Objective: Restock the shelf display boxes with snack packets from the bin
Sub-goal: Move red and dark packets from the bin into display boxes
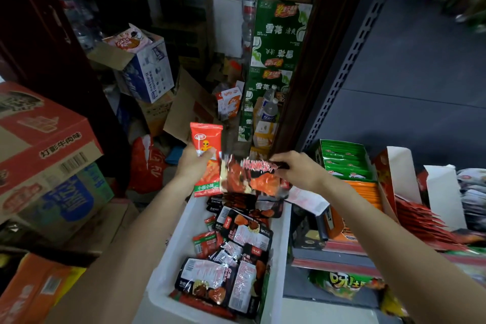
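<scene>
Above the white bin [181,234] my left hand [193,162] grips a tall red snack packet [207,147] with a green band at its bottom, held upright. My right hand [294,168] pinches the top edge of a black and orange snack packet [249,179], which hangs blurred over the bin's far end. The bin holds several black and red packets [236,258]. On the shelf to the right stand display boxes: a green one [344,160], an orange one [365,192] and a red one [420,218], each lined with packets.
Stacked cartons [39,155] crowd the left side. Green drink cases [276,42] and loose boxes fill the floor behind the bin. A dark shelf upright [339,81] rises at the right. A green snack bag [344,284] lies on the lower shelf.
</scene>
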The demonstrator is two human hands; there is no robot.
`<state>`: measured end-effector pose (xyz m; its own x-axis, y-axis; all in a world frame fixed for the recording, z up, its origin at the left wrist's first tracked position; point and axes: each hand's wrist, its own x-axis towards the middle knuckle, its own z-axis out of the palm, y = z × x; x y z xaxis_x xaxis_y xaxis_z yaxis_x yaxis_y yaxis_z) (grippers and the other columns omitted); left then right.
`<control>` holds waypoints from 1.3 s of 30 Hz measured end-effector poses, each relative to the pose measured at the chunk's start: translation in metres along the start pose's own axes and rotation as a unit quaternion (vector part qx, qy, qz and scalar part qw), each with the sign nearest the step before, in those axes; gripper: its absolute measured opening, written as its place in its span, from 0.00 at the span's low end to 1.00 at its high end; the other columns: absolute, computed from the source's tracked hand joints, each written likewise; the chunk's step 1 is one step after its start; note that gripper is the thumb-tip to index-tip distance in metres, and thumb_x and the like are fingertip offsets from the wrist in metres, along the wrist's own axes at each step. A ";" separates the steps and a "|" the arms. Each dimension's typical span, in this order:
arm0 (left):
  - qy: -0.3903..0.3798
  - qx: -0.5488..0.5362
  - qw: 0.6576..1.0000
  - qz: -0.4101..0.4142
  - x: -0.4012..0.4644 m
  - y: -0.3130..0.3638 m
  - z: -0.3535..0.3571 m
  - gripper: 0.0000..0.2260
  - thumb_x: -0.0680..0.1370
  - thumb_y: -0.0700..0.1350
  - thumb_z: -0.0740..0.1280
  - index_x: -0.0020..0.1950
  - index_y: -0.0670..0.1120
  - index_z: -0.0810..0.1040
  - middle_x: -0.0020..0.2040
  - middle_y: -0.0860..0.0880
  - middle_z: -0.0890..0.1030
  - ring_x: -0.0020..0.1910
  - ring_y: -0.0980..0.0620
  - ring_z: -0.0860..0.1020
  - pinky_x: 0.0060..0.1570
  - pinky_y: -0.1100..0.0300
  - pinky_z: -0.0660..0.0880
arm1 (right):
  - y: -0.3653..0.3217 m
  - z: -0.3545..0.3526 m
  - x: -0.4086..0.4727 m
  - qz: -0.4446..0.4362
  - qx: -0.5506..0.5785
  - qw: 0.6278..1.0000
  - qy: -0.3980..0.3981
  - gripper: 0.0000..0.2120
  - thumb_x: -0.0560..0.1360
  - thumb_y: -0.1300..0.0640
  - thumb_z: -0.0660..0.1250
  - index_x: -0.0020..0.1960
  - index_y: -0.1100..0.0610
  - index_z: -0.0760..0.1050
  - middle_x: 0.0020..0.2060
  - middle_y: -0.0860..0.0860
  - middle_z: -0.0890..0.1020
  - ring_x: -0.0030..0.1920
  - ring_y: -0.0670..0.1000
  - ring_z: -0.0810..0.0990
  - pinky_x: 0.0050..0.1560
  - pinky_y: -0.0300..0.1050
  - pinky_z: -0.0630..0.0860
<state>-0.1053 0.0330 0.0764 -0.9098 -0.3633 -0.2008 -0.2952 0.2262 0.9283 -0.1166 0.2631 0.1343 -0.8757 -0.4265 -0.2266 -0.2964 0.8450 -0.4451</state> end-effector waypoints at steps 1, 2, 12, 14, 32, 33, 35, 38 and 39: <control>-0.044 0.000 0.999 0.014 -0.002 0.002 0.000 0.11 0.79 0.46 0.65 0.59 0.44 0.73 0.54 0.44 0.79 0.54 0.43 0.78 0.57 0.49 0.73 | 0.000 0.000 0.001 -0.011 -0.056 0.998 -0.015 0.19 0.77 0.63 0.62 0.68 0.56 0.72 0.66 0.51 0.74 0.67 0.53 0.71 0.66 0.44 0.67; -0.095 0.014 0.995 0.030 -0.005 0.005 0.002 0.10 0.79 0.46 0.64 0.59 0.45 0.72 0.55 0.45 0.79 0.54 0.45 0.78 0.58 0.49 0.73 | -0.002 -0.001 0.001 -0.019 -0.090 0.995 -0.025 0.20 0.76 0.63 0.62 0.68 0.55 0.71 0.67 0.51 0.74 0.68 0.53 0.70 0.67 0.48 0.68; -0.325 0.113 0.935 0.087 -0.029 0.005 0.029 0.14 0.77 0.48 0.68 0.60 0.54 0.70 0.54 0.61 0.77 0.56 0.61 0.75 0.55 0.68 0.70 | 0.000 0.016 0.011 0.063 0.010 0.997 0.047 0.06 0.72 0.58 0.71 0.47 0.60 0.78 0.43 0.56 0.82 0.47 0.56 0.80 0.44 0.45 0.74; -0.277 0.125 0.949 0.081 -0.023 -0.004 0.029 0.19 0.73 0.53 0.71 0.61 0.50 0.72 0.57 0.54 0.79 0.59 0.52 0.76 0.62 0.55 0.71 | 0.004 0.016 0.007 0.095 0.118 0.984 0.098 0.07 0.73 0.58 0.71 0.45 0.62 0.80 0.40 0.57 0.82 0.42 0.54 0.80 0.40 0.45 0.74; -0.098 -0.083 0.985 0.114 -0.060 0.023 0.099 0.19 0.77 0.47 0.67 0.67 0.47 0.68 0.54 0.53 0.78 0.54 0.55 0.76 0.51 0.61 0.71 | 0.003 0.020 -0.001 0.158 0.686 0.688 0.176 0.17 0.78 0.64 0.63 0.66 0.65 0.69 0.56 0.57 0.77 0.52 0.50 0.79 0.45 0.36 0.79; -0.113 -0.101 0.983 0.106 -0.061 0.023 0.104 0.17 0.77 0.47 0.67 0.64 0.48 0.71 0.53 0.53 0.79 0.55 0.54 0.77 0.53 0.59 0.73 | 0.008 0.019 -0.003 0.160 0.629 0.741 0.173 0.19 0.75 0.65 0.66 0.66 0.63 0.71 0.56 0.56 0.78 0.51 0.49 0.79 0.46 0.35 0.79; -0.138 -0.127 0.979 0.084 -0.065 0.025 0.113 0.14 0.76 0.46 0.68 0.61 0.48 0.72 0.52 0.52 0.80 0.54 0.52 0.79 0.56 0.56 0.74 | 0.022 0.015 -0.006 0.168 0.486 0.835 0.197 0.25 0.71 0.61 0.72 0.67 0.59 0.72 0.55 0.52 0.77 0.54 0.50 0.78 0.54 0.42 0.77; -0.163 -0.154 0.971 0.084 -0.068 0.032 0.126 0.14 0.76 0.43 0.68 0.61 0.47 0.73 0.53 0.52 0.81 0.53 0.55 0.79 0.52 0.61 0.75 | 0.047 0.007 -0.011 0.192 0.241 0.922 0.235 0.33 0.66 0.44 0.74 0.67 0.56 0.72 0.59 0.54 0.76 0.61 0.55 0.74 0.64 0.51 0.71; -0.167 -0.166 0.968 0.091 -0.069 0.036 0.130 0.14 0.76 0.42 0.68 0.61 0.47 0.73 0.52 0.52 0.81 0.52 0.57 0.79 0.49 0.64 0.74 | 0.055 0.003 -0.015 0.208 0.198 0.930 0.230 0.36 0.64 0.38 0.73 0.67 0.54 0.72 0.59 0.55 0.76 0.62 0.57 0.73 0.64 0.54 0.70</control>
<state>-0.0913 0.1842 0.0834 -0.9978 -0.0207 -0.0634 -0.0620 -0.0631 0.9961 -0.1190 0.3146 0.1110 -0.9805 0.1711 -0.0967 0.1886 0.6816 -0.7070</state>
